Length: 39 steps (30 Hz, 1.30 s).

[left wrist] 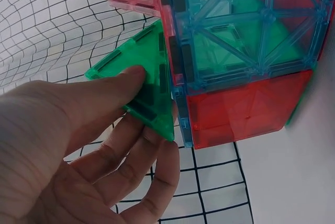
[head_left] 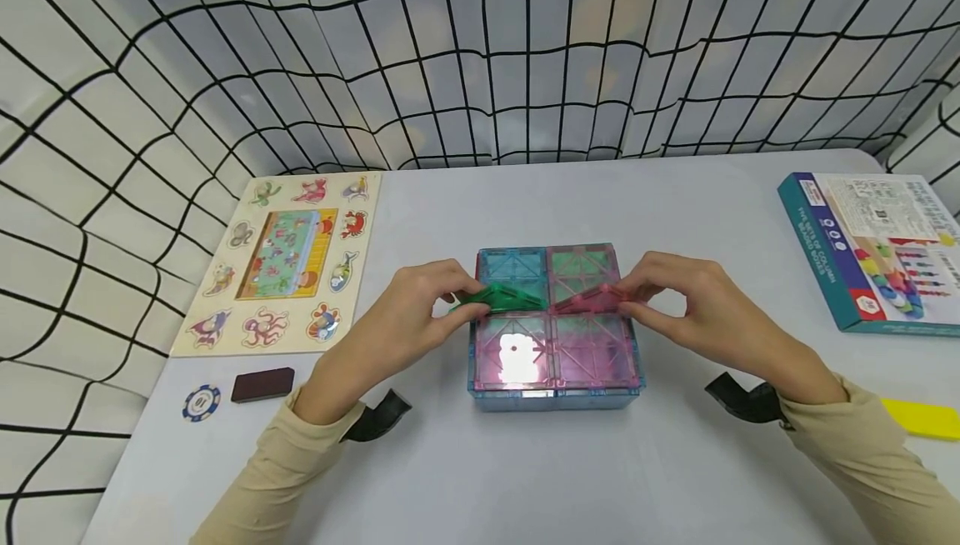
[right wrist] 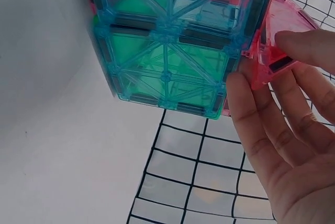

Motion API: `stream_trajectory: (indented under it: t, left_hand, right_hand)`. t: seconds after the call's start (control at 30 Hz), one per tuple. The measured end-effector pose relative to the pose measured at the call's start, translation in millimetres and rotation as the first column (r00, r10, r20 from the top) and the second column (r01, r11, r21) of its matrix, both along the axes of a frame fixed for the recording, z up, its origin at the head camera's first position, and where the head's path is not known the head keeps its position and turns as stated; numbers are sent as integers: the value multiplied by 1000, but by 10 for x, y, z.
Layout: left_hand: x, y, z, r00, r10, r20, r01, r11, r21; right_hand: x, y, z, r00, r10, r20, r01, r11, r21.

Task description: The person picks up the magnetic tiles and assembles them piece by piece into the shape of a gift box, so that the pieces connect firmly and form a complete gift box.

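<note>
While a white table [head_left: 675, 220] carries everything, a flat box of translucent blue, pink and green magnetic tiles [head_left: 555, 345] sits at its centre. On the box's top, the left hand [head_left: 408, 312] pinches a green triangular plastic tile [head_left: 504, 297] between thumb and fingers, and the right hand [head_left: 693, 307] pinches a pink triangular plastic tile [head_left: 588, 302] likewise; the triangles' tips nearly meet. A wooden sea-animal puzzle board [head_left: 281, 262] lies well left.
</note>
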State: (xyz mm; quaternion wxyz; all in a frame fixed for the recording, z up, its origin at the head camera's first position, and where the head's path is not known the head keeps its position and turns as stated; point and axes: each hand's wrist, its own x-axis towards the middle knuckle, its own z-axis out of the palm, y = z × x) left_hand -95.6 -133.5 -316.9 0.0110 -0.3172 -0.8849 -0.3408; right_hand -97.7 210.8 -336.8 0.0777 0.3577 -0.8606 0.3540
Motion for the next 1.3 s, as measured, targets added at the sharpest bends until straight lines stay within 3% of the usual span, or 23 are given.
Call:
stream_trajectory:
  t: [0.27, 0.7, 0.93, 1.13, 1.3]
  left_hand:
    - [-4, -4, -4, 1000, -10, -28, 10, 1000, 13]
    - [16, 6, -26, 1000, 12, -2, -12, 999, 37]
    - [42, -9, -21, 1000, 13, -1, -13, 1000, -24]
    - [57, -35, -30, 999, -31, -25, 29, 996, -80]
    - [72, -41, -24, 997, -59, 44, 62, 996, -69]
  right_hand:
    - [0, 19, 8, 1000, -3, 6, 3, 1000, 3]
    - [-21, 49, 1, 999, 40, 20, -41, 999, 36]
    - [-4, 48, 27, 999, 31, 37, -33, 997, 64]
    - [6, 61, 25, 999, 25, 43, -28, 997, 69]
    - [7, 68, 11, 999, 35, 36, -37, 997, 71]
